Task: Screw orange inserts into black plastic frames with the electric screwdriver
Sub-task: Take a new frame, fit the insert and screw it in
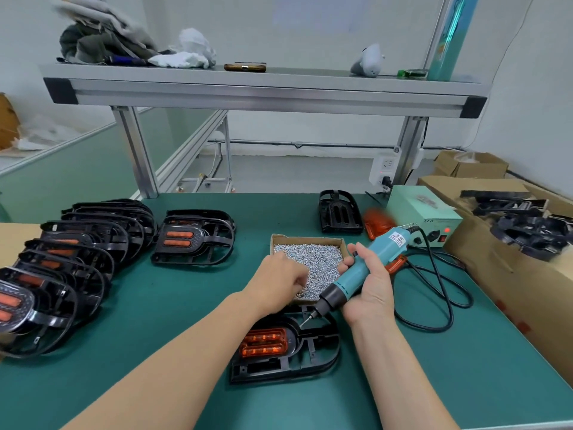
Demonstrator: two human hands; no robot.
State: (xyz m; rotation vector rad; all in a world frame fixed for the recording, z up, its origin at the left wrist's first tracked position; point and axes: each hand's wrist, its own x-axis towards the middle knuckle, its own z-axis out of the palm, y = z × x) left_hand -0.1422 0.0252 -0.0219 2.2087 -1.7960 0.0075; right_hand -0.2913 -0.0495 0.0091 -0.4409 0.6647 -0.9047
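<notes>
Green mat (173, 305) under left hand (279, 280) and right hand (369, 287). Pale green box (418, 209), red lamp lit, just beyond right hand. White socket (386, 169) on the post behind that box. Cardboard carton (496, 274) to the right of right hand, along the mat edge; smaller open carton (471, 164) farther back. Aluminium shelf (266, 94) above and beyond both hands. On it, far beyond left hand: heap of clothes (102, 38), white cloth (189, 51) beside it, brown case (245, 67). Far beyond right hand: grey object (369, 62), small green item (410, 72).
</notes>
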